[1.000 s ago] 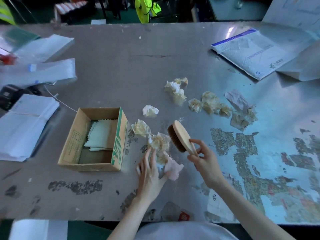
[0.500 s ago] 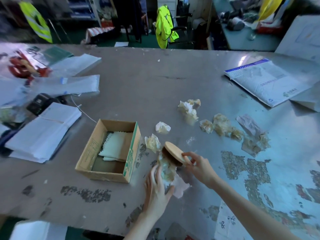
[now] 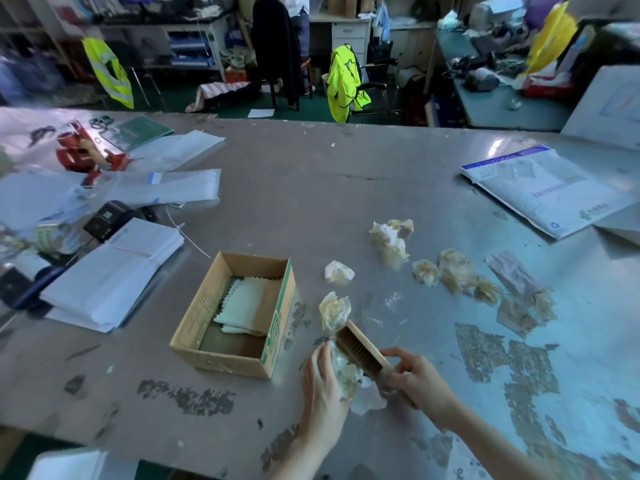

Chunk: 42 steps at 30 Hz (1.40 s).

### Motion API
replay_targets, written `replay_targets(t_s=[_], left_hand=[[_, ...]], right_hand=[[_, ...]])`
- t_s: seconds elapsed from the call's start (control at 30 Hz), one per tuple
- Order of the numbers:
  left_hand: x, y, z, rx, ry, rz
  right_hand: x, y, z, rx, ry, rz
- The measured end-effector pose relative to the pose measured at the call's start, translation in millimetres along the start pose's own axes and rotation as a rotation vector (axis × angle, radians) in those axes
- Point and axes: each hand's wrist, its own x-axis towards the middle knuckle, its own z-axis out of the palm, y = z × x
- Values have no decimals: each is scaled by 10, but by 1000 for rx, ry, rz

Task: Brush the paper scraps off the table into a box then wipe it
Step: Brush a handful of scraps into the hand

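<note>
My right hand (image 3: pixel 417 379) grips the handle of a wooden brush (image 3: pixel 360 348), whose bristles press crumpled paper scraps (image 3: pixel 346 374) against the palm of my left hand (image 3: pixel 323 382). My left hand stands on edge on the table with straight fingers, cupping the pile. Another scrap (image 3: pixel 334 310) lies just beyond the brush, a white one (image 3: pixel 338 271) further back. More scraps (image 3: pixel 457 271) are strewn to the right. The open cardboard box (image 3: pixel 194 320) sits left of my hands with a pale folded cloth (image 3: pixel 247 303) inside.
Stacks of white envelopes (image 3: pixel 110 275) and plastic sleeves (image 3: pixel 166 192) lie at the left with a red tape dispenser (image 3: pixel 83 150). A white mailer bag (image 3: pixel 543 188) lies at the far right. The table's near edge (image 3: pixel 173 459) runs just below my wrists.
The camera tilted up, showing more of the room. The brush swept the scraps toward me and against my left palm; the pile is now pinched between brush and hand.
</note>
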Motion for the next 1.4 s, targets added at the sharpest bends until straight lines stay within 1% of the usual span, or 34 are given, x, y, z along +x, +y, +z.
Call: replay_targets(t_s=[0.1, 0.2, 0.37, 0.53, 0.73, 0.9, 1.07, 1.17, 1.3, 1.4], left_hand=[[-2, 6, -6, -28, 10, 13], [-3, 32, -27, -79, 31, 16], [-18, 86, -96, -214, 86, 34], [-15, 116, -110, -255, 106, 10], [46, 165, -161, -315, 130, -18], [150, 245, -224, -322, 137, -28], [171, 274, -307, -284, 85, 40], [78, 273, -373, -284, 78, 77], [-93, 243, -407, -308, 105, 71], [-208, 177, -395, -242, 55, 54]], right_hand=[[-30, 39, 53, 85, 23, 17], [-61, 52, 59, 134, 8, 24], [-104, 114, 59, 168, -3, 35], [-129, 130, 56, 231, -16, 27], [-179, 62, 28, 238, -29, 30], [-182, 15, -33, 252, -23, 33], [-192, 20, -109, 288, -30, 28], [-229, 40, -147, 263, -51, 20], [-272, 113, -123, 221, -74, 6], [-286, 171, -96, 180, -54, 6]])
